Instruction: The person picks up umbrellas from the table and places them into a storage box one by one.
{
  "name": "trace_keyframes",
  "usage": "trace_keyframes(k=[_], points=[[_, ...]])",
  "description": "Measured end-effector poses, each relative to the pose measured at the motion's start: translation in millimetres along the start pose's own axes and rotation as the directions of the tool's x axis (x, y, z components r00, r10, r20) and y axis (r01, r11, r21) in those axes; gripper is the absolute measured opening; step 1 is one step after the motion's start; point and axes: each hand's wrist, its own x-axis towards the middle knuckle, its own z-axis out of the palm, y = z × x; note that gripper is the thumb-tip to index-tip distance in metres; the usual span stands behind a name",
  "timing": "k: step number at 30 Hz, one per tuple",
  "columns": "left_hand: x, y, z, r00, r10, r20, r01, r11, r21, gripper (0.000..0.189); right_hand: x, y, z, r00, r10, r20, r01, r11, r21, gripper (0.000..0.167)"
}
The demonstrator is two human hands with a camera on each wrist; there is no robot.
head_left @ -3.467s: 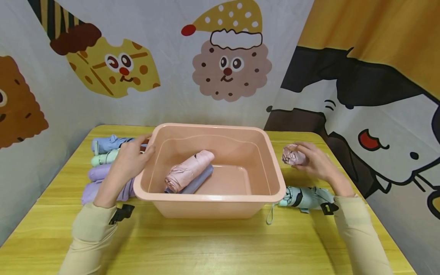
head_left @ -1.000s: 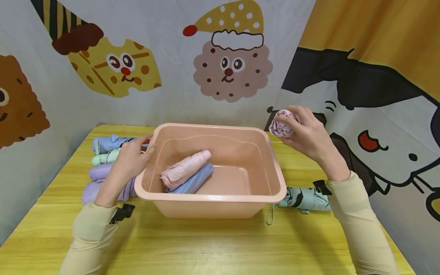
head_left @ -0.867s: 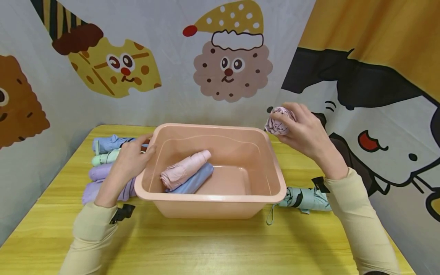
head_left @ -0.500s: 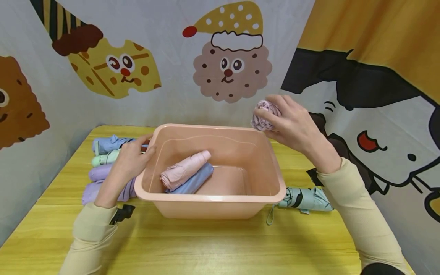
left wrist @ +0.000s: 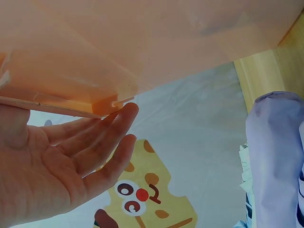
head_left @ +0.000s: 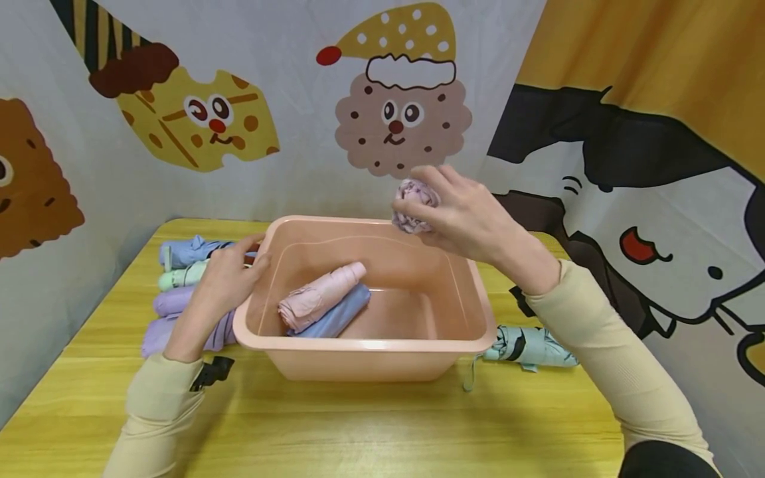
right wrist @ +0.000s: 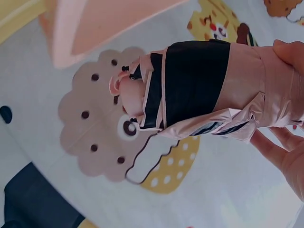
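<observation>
My right hand (head_left: pixel 463 209) grips a folded pink umbrella (head_left: pixel 412 206), held up over the far rim of the peach plastic tub (head_left: pixel 358 345). In the right wrist view, the umbrella (right wrist: pixel 197 85) shows a dark band and a small pink handle end, with fingers and thumb around its other end. My left hand (head_left: pixel 230 275) rests at the tub's left rim; in the left wrist view its fingers (left wrist: pixel 102 142) lie nearly straight beneath the rim. Inside the tub, another rolled pink umbrella (head_left: pixel 323 295) leans against a blue one (head_left: pixel 337 315).
Left of the tub lie a blue folded umbrella (head_left: pixel 188 251), a mint one (head_left: pixel 179 275) and purple ones (head_left: pixel 157 335), partly hidden by the left arm. A mint-green umbrella (head_left: pixel 532 345) with a wrist loop lies at the right. A printed curtain (head_left: pixel 299 186) hangs behind the table (head_left: pixel 358 431).
My right hand has lifted the pink umbrella off the table's right side and carried it left over the tub's far rim. My left hand stays at the left rim.
</observation>
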Motion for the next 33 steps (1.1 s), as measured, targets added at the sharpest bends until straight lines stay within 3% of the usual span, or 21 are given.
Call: trace_keyframes(k=[12,19,26,33], points=[[0.0,0.5,-0.9,1.0,-0.002,0.001,0.002,1.0,0.002,0.049,31.4,-24.8,21.8,0.989,-0.147,0.013,0.146,0.989,0.037,0.041],[0.2,0.7,-0.6,1.0,-0.007,0.004,0.007,1.0,0.005,0.049,46.1,-37.5,39.7,0.976,-0.204,0.072,0.202,0.979,0.04,0.034],[0.2,0.7,-2.0,1.0,-0.012,0.008,0.012,1.0,0.004,0.049,56.7,-52.1,52.5,0.963,-0.234,0.135,0.237,0.971,-0.006,0.039],[-0.1,0.1,-1.7,1.0,-0.01,0.019,0.01,1.0,-0.001,0.049,63.2,-63.2,64.1,0.949,-0.303,0.085,0.308,0.95,-0.058,0.031]])
